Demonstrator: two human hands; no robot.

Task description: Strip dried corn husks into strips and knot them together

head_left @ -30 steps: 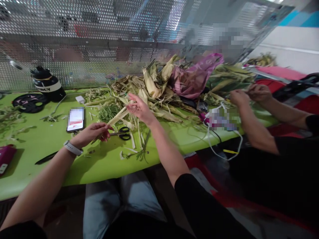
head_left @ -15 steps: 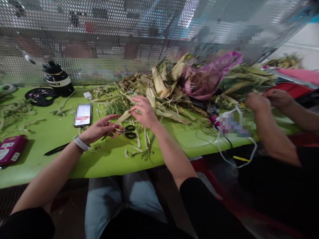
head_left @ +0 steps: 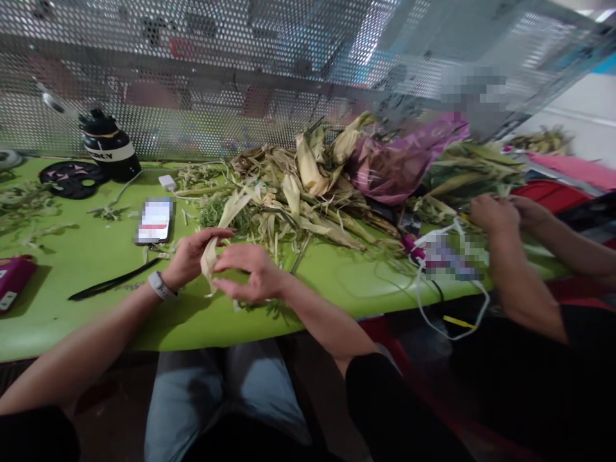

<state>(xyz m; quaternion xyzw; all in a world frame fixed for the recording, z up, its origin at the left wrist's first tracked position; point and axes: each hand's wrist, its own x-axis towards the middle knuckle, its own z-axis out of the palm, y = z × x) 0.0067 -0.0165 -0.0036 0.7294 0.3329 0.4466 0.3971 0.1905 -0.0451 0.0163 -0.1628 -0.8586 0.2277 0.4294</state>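
Note:
My left hand [head_left: 188,258] is closed on a pale, dry corn husk [head_left: 209,260], which stands up between the fingers and bends downward. Close on its right, my right hand [head_left: 253,271] has its thumb and fingers curled onto the lower part of the same husk. Some of its fingertips are hidden by the husk. Behind both hands lies a heap of loose corn husks [head_left: 312,170], with thin green shreds [head_left: 226,215] at its left. Trimmings poke out from under my right hand.
A phone [head_left: 154,220], a black strap [head_left: 113,279] and a magenta device [head_left: 14,282] lie to the left. A black jug [head_left: 110,144] stands by the perforated metal screen. Right of a pink plastic bag [head_left: 394,160], a co-worker's hands [head_left: 500,215] are busy above a white cord [head_left: 418,289].
Both hands have drawn nearer to me, the right one moving down and left. The husk now hangs bent between them. The black-handled scissors beside my left hand are out of sight.

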